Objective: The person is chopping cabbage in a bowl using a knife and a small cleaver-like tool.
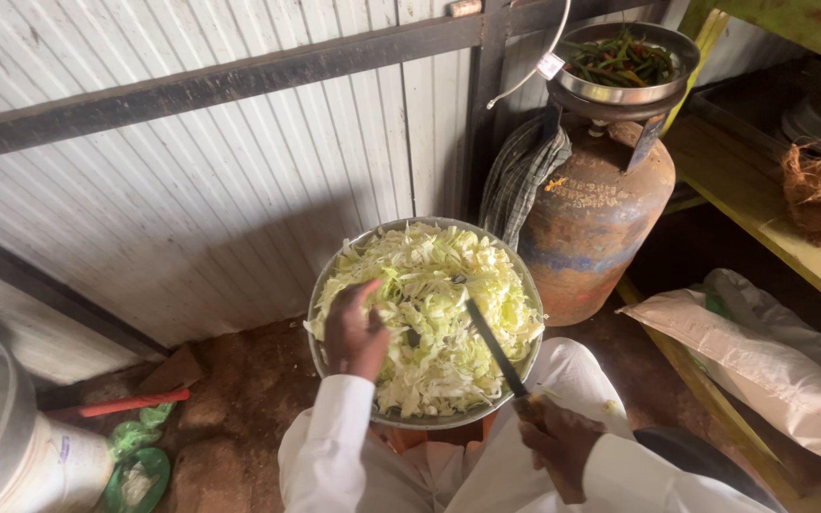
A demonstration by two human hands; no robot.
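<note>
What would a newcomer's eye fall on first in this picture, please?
The wide metal bowl heaped with pale shredded cabbage fills the centre. The left hand rests in the shreds and the right hand grips a long knife laid across them. Behind, on the right, stands a rusty gas cylinder topped by a pan of green chillies.

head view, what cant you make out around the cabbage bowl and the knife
- Head view: the knife handle is hidden inside the right hand.
- The left hand fingertips are buried in the shredded cabbage.
- The metal bowl underside and its support are hidden by the bowl and the person's lap.
- The white bucket at lower left is cut off by the frame edge.
- The greens in the pan on the gas cylinder are too small to identify.
</note>
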